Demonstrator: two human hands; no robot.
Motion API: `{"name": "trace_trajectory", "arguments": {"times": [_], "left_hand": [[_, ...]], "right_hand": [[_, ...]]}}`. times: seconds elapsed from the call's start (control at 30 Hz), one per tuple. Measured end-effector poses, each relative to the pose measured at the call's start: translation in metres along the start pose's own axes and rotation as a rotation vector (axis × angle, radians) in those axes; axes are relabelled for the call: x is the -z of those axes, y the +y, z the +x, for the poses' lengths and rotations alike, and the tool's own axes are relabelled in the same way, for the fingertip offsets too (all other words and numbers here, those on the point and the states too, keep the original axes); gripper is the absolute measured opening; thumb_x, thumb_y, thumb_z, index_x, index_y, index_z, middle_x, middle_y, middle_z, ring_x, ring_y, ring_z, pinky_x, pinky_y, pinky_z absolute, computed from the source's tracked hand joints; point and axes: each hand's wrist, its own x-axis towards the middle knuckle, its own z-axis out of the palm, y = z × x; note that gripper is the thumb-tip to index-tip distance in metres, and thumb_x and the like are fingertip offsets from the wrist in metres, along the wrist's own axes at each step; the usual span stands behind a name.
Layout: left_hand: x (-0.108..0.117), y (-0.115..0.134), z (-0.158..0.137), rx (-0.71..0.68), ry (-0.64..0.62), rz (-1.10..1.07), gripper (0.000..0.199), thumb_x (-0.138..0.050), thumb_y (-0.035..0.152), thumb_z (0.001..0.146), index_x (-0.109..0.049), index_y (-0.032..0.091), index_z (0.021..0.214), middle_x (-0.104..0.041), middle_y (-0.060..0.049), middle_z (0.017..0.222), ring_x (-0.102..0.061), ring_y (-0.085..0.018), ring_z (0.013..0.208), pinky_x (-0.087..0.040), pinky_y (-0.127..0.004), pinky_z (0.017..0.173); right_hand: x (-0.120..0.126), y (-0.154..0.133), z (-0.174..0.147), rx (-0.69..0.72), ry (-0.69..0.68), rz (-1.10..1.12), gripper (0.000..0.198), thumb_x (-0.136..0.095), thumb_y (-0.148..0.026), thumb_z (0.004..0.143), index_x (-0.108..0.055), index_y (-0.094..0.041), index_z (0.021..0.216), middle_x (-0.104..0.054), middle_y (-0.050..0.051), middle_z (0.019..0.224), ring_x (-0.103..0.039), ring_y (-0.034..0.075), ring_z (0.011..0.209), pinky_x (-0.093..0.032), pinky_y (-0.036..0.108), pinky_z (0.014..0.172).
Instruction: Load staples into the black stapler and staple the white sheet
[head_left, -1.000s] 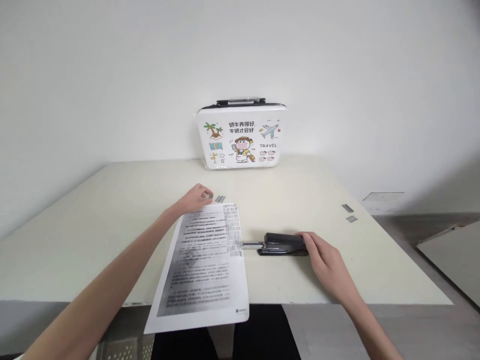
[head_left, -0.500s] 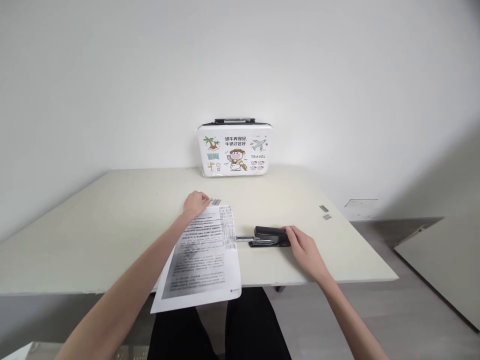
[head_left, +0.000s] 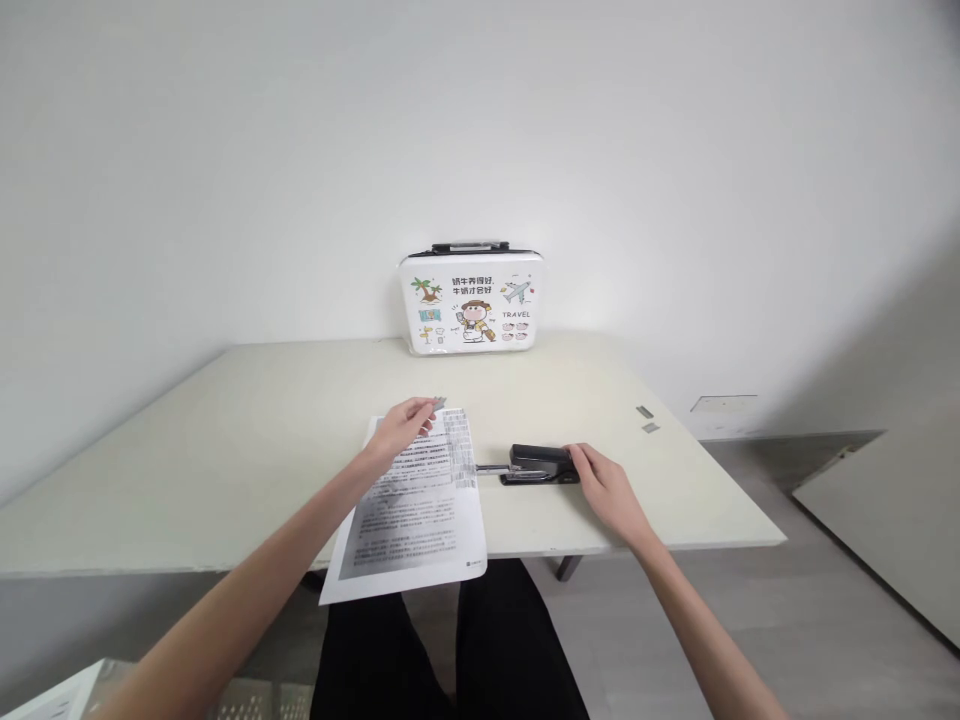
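Above the top of a printed sheet of paper (head_left: 420, 510), my left hand (head_left: 405, 427) pinches a small grey strip of staples (head_left: 439, 404) at its fingertips. The paper lies on the table and hangs over the front edge. To its right is a black stapler (head_left: 541, 462) lying on its side, a metal rod or tray sticking out of its left end toward the paper. My right hand (head_left: 600, 482) is closed around the stapler's right end, with the thumb on top.
A white travel case (head_left: 472, 303) with cartoon prints stands at the back of the table (head_left: 225, 460), against the wall. Two small staple strips (head_left: 645, 411) lie near the right edge. My legs are under the front edge. A clear box (head_left: 105, 685) shows at lower left.
My left hand has moved right and picked up the staple strip from the table. My right hand still holds the stapler in place. The view has shifted slightly.
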Motion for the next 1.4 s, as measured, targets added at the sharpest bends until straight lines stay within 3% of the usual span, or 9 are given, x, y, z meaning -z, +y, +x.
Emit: {"name": "trace_trajectory", "arguments": {"times": [0.2, 0.37, 0.53, 0.93, 1.4], "left_hand": [[-0.029, 0.025, -0.039, 0.026, -0.152, -0.133, 0.043, -0.064, 0.051, 0.096, -0.073, 0.022, 0.127, -0.076, -0.008, 0.109, -0.07, -0.021, 0.096, -0.058, -0.038, 0.089], [-0.056, 0.04, -0.063, -0.168, -0.16, 0.097, 0.031, -0.064, 0.05, 0.096, -0.076, 0.026, 0.11, -0.077, -0.006, 0.116, -0.072, -0.025, 0.098, -0.056, -0.041, 0.091], [-0.075, 0.035, -0.069, -0.25, -0.148, 0.211, 0.026, -0.06, 0.045, 0.099, -0.075, 0.026, 0.108, -0.077, -0.006, 0.113, -0.071, -0.027, 0.099, -0.054, -0.042, 0.09], [-0.072, 0.029, -0.071, -0.235, -0.162, 0.15, 0.025, -0.062, 0.045, 0.099, -0.074, 0.026, 0.109, -0.076, -0.005, 0.104, -0.069, -0.023, 0.087, -0.053, -0.038, 0.082], [-0.078, 0.025, -0.078, -0.228, -0.104, 0.136, 0.025, -0.061, 0.046, 0.099, -0.074, 0.026, 0.108, -0.078, -0.005, 0.104, -0.071, -0.024, 0.089, -0.055, -0.039, 0.081]], "right_hand": [[0.001, 0.003, 0.001, -0.006, 0.011, -0.002, 0.058, -0.035, -0.062, 0.106, -0.074, -0.019, 0.114, -0.077, 0.01, 0.107, -0.067, 0.026, 0.095, -0.047, 0.034, 0.087], [0.001, 0.005, 0.002, -0.019, 0.011, 0.001, 0.058, -0.036, -0.062, 0.106, -0.074, -0.019, 0.113, -0.077, 0.01, 0.104, -0.065, 0.025, 0.093, -0.047, 0.033, 0.086], [0.003, 0.003, 0.001, -0.025, 0.017, -0.008, 0.06, -0.034, -0.063, 0.105, -0.073, -0.019, 0.112, -0.077, 0.011, 0.103, -0.064, 0.026, 0.093, -0.047, 0.034, 0.087], [0.003, 0.004, 0.002, -0.014, 0.021, -0.011, 0.058, -0.034, -0.062, 0.106, -0.074, -0.019, 0.111, -0.077, 0.009, 0.099, -0.065, 0.026, 0.092, -0.047, 0.033, 0.084], [0.002, 0.008, 0.001, -0.027, 0.022, -0.037, 0.061, -0.034, -0.064, 0.105, -0.074, -0.019, 0.113, -0.077, 0.01, 0.102, -0.066, 0.026, 0.096, -0.047, 0.033, 0.086]]}}
